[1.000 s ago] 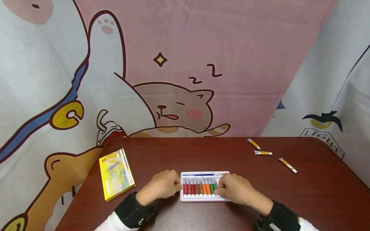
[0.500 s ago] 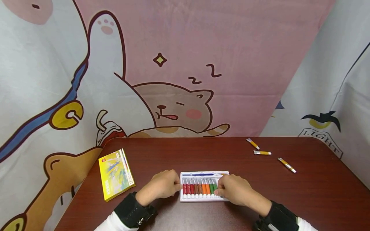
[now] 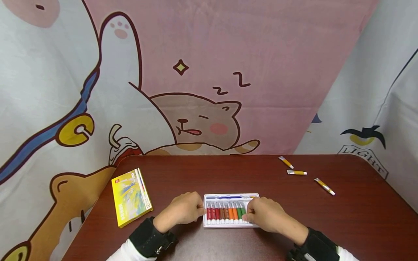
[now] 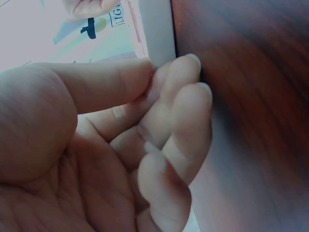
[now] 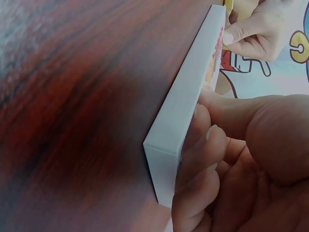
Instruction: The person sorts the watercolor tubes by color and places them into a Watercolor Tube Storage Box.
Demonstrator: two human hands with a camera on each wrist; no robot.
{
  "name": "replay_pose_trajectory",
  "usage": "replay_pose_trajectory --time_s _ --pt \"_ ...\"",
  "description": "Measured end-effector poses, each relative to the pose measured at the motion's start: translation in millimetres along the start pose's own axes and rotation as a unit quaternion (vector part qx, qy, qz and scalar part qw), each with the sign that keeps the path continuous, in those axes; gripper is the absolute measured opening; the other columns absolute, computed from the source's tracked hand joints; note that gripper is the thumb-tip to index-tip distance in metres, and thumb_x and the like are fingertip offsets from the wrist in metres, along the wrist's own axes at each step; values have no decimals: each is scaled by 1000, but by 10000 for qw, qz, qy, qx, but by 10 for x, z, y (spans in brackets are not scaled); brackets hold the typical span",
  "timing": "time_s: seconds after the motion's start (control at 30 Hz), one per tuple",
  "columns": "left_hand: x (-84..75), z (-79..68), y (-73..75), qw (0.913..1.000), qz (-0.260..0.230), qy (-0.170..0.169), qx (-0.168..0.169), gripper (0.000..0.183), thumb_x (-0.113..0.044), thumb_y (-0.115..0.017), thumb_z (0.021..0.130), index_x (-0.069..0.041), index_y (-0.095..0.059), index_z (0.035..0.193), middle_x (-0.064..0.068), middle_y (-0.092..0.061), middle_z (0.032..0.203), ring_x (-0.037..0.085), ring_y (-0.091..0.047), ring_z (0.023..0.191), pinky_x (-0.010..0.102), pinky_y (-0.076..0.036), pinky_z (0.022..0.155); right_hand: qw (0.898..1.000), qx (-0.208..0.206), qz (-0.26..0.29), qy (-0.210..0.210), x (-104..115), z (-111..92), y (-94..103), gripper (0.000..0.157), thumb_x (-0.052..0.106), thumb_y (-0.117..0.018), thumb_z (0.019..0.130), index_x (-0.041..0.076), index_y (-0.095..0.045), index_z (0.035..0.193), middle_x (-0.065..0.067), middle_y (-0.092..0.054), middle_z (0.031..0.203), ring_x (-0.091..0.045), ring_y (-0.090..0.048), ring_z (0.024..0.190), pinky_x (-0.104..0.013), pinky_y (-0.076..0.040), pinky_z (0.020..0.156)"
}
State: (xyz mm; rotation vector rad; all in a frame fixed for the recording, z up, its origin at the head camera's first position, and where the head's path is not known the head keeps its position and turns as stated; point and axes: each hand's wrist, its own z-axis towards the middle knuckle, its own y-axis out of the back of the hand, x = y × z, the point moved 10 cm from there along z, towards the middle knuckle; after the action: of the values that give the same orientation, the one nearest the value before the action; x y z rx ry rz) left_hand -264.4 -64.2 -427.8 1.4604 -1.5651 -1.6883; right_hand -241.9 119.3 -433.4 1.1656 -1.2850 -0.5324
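Observation:
A white tray (image 3: 228, 226) of paint tubes (image 3: 226, 214) lies on the table. Its tubes run from red through brown and orange to green, with a blue paintbrush (image 3: 225, 197) along the far side. At the left end, my left hand (image 3: 186, 208) pinches the tray's edge between thumb and fingers; the left wrist view shows the white side wall (image 4: 158, 31) at those fingertips. My right hand (image 3: 266, 214) grips the opposite end, its thumb over the green tubes and its fingers along the outer wall (image 5: 176, 113). That hand hides the rightmost tubes.
Three loose yellow paint tubes (image 3: 297, 173) lie at the far right of the brown table (image 3: 359, 217). On the left is a yellow paint box (image 3: 132, 197). A printed cloth (image 3: 277, 72) with a cartoon cat hangs behind the table.

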Motion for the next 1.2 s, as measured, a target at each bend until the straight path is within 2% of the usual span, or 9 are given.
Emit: replay_pose_trajectory --time_s 0.3,0.47,0.53,0.6,0.67,0.77,0.87,0.97,1.2 --pt "-12 -9 3 10000 -21 -5 14 37 -28 -65 87 -24 -60 51 -12 -51 44 10 -46 47 31 -34 44 9993 -164 178 284 3 -43 42 36 39 -66 85 25 -55 53 16 -34 46 -1 -32 42 -22 -25 39" --pt "-20 -6 3 10000 -8 -10 23 37 -27 -64 87 -24 -60 51 -11 -51 44 10 -46 47 31 -34 45 9981 -349 204 470 28 -88 159 23 35 -67 85 25 -62 65 15 -45 52 -1 -38 44 -22 -31 40" --pt "-19 -6 4 10000 -16 -5 28 37 -27 -64 87 -24 -60 51 -12 -51 44 10 -46 47 30 -34 45 9967 -604 -43 550 34 -110 236 14 34 -69 84 23 -65 76 15 -53 62 -1 -45 52 -24 -38 44" --pt "-14 -9 5 10000 -23 6 29 37 -27 -64 87 -24 -60 51 -12 -51 44 10 -47 46 30 -34 44 9923 -933 -372 724 47 -141 322 13 33 -70 83 21 -67 86 14 -59 76 -1 -51 64 -27 -46 53" --pt "-13 -11 10 10000 -45 7 26 37 -27 -64 87 -23 -60 51 -12 -51 44 10 -46 46 30 -34 44 9849 -1271 -703 945 48 -181 414 20 33 -71 82 19 -67 95 11 -61 92 -4 -54 82 -32 -50 65" --pt "-11 -14 6 10000 -67 -6 24 37 -27 -64 87 -23 -60 51 -11 -51 45 10 -46 46 30 -34 44 9741 -1601 -1083 1176 -16 -237 520 35 36 -70 83 14 -65 108 0 -61 114 -13 -52 105 -43 -49 82" --pt "-13 -18 1 10000 -85 -13 39 37 -27 -64 88 -23 -60 51 -11 -52 46 10 -46 46 30 -34 44 9736 -1626 -1284 957 -217 -257 583 54 43 -68 83 9 -58 123 -13 -51 132 -27 -45 118 -53 -44 89" --pt "-3 -14 -4 9999 -89 9 48 37 -28 -64 88 -23 -60 51 -10 -52 46 10 -46 46 30 -34 44 9777 -1498 -1386 490 -503 -262 607 71 52 -64 83 6 -48 135 -20 -38 143 -36 -36 126 -59 -39 92" --pt "23 0 -9 9999 -87 39 35 37 -28 -64 88 -24 -60 51 -11 -52 46 10 -47 46 30 -34 44 9759 -1249 -1744 -409 -1164 -305 673 88 66 -48 86 -4 -39 139 -35 -27 143 -50 -24 127 -70 -24 96"
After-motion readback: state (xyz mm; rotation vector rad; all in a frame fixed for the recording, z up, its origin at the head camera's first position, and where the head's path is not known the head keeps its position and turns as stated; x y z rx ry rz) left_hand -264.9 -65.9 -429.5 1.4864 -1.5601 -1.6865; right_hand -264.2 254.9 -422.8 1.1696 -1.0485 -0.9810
